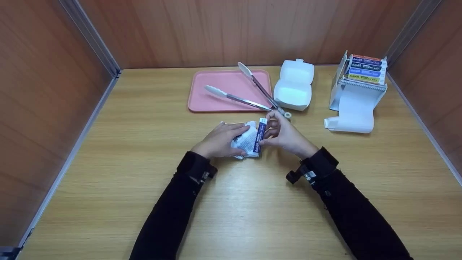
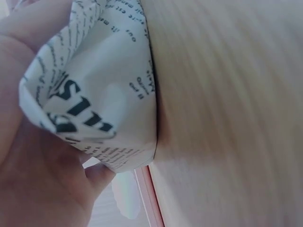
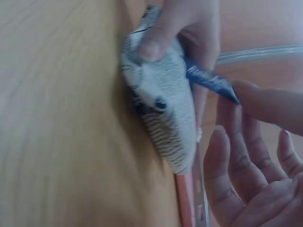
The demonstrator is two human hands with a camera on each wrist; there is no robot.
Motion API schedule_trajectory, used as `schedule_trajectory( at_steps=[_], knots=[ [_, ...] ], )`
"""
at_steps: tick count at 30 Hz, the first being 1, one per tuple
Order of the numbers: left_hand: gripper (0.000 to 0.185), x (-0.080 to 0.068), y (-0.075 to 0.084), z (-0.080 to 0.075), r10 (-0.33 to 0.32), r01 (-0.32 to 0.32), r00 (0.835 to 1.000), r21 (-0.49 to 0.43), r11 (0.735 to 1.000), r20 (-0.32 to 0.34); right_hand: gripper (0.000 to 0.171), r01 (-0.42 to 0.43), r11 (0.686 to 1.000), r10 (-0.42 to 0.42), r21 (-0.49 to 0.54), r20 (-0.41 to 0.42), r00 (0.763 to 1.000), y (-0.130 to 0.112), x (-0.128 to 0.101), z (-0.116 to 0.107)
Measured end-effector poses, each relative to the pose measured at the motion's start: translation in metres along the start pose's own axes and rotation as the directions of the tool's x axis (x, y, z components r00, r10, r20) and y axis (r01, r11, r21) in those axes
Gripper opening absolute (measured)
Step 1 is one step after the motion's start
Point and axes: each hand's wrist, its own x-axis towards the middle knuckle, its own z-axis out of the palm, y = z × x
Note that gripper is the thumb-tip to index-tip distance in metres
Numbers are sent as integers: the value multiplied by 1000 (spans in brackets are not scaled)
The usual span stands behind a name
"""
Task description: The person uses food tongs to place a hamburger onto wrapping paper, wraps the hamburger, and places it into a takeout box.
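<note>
A crumpled white packet of printed paper (image 1: 246, 141) sits at the middle of the wooden table (image 1: 108, 162). My left hand (image 1: 225, 135) grips it from the left, fingers curled over it. A dark blue label strip (image 1: 260, 133) runs along the packet's right side, and my right hand (image 1: 269, 131) pinches it between fingertip and thumb. The left wrist view is filled by the printed paper (image 2: 104, 94) against my palm (image 2: 33, 179). In the right wrist view the packet (image 3: 165, 104) is held by left fingers (image 3: 175, 28), while the blue strip (image 3: 210, 81) meets a right fingertip (image 3: 246, 90).
Behind the hands lie a pink tray (image 1: 205, 97) and metal tongs (image 1: 249, 90) resting across its right edge. A white clamshell box (image 1: 294, 85) stands open beside them. At the far right a dispenser (image 1: 361, 76) trails white paper (image 1: 352, 115). Wooden walls enclose three sides.
</note>
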Motion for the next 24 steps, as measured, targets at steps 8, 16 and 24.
schedule_trajectory(
  at_steps=[8,16,24],
  knots=[
    [93,-1,0,1,-8,8,1000,-4,1000,0,70,9,997,-11,-71,-17,1000,15,4,6],
    [92,1,1,0,-23,23,1000,-3,1000,8,72,32,997,-34,-76,-35,999,16,5,13],
    [92,1,2,-1,-30,30,1000,-15,999,6,73,48,993,-52,-112,-34,998,17,5,12]
  ],
)
